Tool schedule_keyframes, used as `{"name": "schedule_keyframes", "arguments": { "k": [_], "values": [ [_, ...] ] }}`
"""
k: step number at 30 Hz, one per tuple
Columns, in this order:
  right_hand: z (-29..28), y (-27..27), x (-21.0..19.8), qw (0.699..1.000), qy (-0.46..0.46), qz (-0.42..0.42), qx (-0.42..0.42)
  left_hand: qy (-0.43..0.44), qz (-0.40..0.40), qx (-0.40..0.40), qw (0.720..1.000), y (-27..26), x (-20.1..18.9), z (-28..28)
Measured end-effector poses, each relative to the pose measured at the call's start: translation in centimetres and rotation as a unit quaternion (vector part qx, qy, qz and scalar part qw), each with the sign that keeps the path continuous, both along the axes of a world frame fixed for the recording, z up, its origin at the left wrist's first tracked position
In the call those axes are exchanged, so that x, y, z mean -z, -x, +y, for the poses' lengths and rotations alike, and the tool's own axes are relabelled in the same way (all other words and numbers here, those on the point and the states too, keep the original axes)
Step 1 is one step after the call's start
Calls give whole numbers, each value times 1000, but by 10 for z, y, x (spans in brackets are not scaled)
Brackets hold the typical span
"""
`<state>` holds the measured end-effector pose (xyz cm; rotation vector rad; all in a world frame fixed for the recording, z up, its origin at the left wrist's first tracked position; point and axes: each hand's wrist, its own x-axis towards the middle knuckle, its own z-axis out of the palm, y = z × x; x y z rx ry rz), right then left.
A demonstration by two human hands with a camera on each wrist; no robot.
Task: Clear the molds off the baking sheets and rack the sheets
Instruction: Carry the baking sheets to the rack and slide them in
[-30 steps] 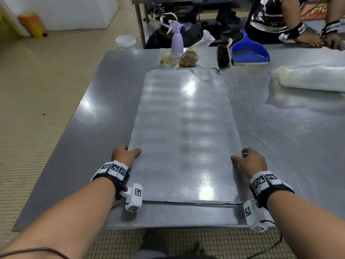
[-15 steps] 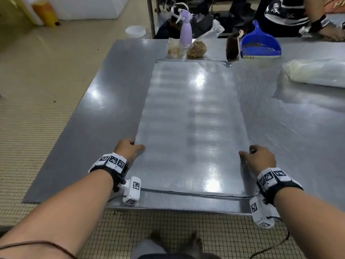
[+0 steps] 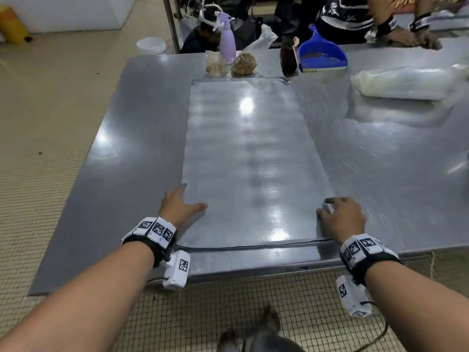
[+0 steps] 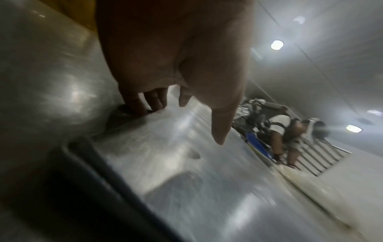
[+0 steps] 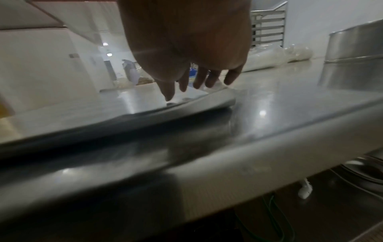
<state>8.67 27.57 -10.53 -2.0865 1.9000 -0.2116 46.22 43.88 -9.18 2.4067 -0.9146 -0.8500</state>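
Note:
A long, flat metal baking sheet (image 3: 253,148) lies lengthwise on the steel table (image 3: 127,174), its top bare. My left hand (image 3: 189,199) is at its near left edge. In the left wrist view the straight fingers (image 4: 149,104) reach down to that edge, and the thumb hovers above the sheet (image 4: 186,172). My right hand (image 3: 327,208) is at the near right edge, fingers curled down over it. In the right wrist view the thumb tip (image 5: 167,96) rests on the sheet (image 5: 103,111).
Past the sheet's far end stand a purple spray bottle (image 3: 227,39), two bagged lumps (image 3: 243,64), a brush (image 3: 288,59) and a blue dustpan (image 3: 322,54). A plastic-wrapped roll (image 3: 406,82) lies far right, near another person's hands (image 3: 406,34). A steel pot (image 5: 356,41) and a tray rack (image 5: 267,27) are on the right.
My left hand has loosened: its thumb has spread out over the sheet and its fingers have straightened. The right hand stays at the edge. The sheet has not shifted on the table.

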Motion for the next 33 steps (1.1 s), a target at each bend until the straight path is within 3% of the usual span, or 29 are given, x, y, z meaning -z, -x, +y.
{"name": "schedule_keyframes", "arguments": {
  "k": [4, 8, 14, 20, 24, 27, 33],
  "values": [
    [44, -18, 6, 988, -35, -66, -134, -30, -127, 100, 986, 37, -5, 16],
    [74, -22, 4, 978, -50, -47, -197, -33, -111, 221, 968, 73, 2, 41],
    [87, -7, 2, 976, -55, -30, -209, 44, -94, 182, 978, 106, 3, 65],
    [106, 28, -4, 978, -98, -13, -184, 7, -60, 158, 986, 128, -2, 90],
    [100, 76, -4, 991, -44, -4, -125, 67, -126, -11, 990, 144, -1, 113],
    [96, 108, 1, 995, -57, 20, -75, 14, -167, -80, 983, 158, 12, 129],
    [97, 126, 12, 975, -173, -136, -36, -26, -133, -205, 969, 198, 22, 147]
  ]
}}
